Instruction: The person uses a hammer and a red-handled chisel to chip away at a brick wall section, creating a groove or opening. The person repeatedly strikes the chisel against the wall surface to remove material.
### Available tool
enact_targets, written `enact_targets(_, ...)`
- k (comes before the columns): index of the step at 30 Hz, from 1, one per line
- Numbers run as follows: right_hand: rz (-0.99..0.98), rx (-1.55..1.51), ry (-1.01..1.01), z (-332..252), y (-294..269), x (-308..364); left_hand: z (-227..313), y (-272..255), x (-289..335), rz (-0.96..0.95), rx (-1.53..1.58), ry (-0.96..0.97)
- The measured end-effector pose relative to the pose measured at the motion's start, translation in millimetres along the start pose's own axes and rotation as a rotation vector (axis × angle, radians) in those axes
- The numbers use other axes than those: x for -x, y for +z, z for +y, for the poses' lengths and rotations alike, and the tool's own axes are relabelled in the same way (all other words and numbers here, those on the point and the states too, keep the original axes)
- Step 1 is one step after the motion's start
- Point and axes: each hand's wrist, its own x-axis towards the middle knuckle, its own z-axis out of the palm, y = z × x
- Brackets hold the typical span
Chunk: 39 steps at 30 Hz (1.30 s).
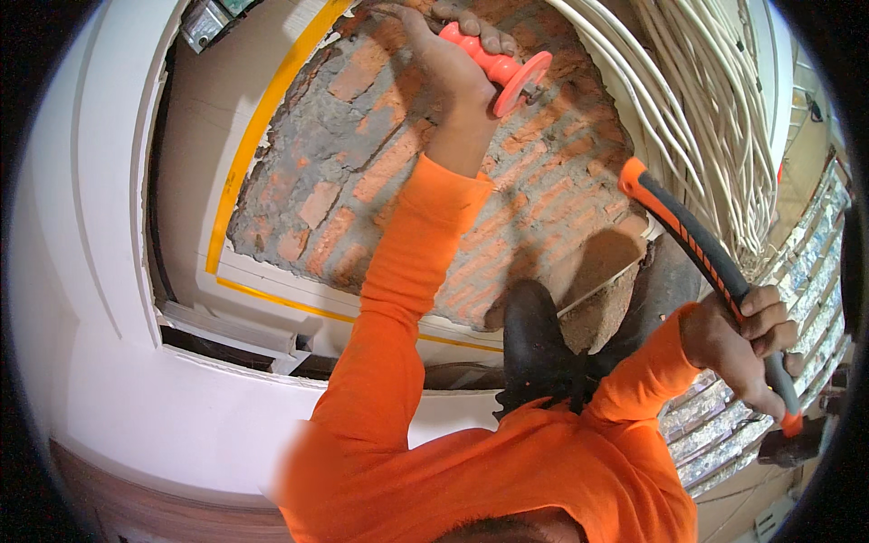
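Observation:
My left hand (453,54) is raised at the top, its fingers wrapped round the ribbed red grip of a chisel (501,66). The chisel's round hand guard (522,84) faces right, with the short metal striking end just past it. Its working end is hard to make out beyond my hand, against the rough brick wall (389,172). At the right, my right hand (738,348) is closed round the black and orange handle of a hammer (683,226). The hammer's dark head (795,443) lies below that hand, while the orange butt of the handle points up and left.
Yellow tape (249,154) edges the exposed brick on its left and lower sides. A thick bundle of white cables (688,100) hangs at the upper right. White panelling (90,226) frames the opening at left. Foil-like ribbed sheeting (815,262) lies at the right.

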Motion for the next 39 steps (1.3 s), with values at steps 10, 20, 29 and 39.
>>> enact_targets(10, -0.926, 1.034, 0.032, 112, -26, 131, -19, -11, -58, -0.268, 0.270, 0.046)
enact_targets(20, 0.123, 0.105, -0.039, 41, -7, 8, 7, 19, -15, -0.170, 0.208, -0.012)
enact_targets(29, -0.442, 0.511, 0.376, 93, -23, 103, -1, 13, -23, -0.212, 0.210, 0.025)
enact_targets(39, -0.166, 0.041, 0.351, 72, 7, 53, 4, 19, -26, -0.242, 0.266, -0.027)
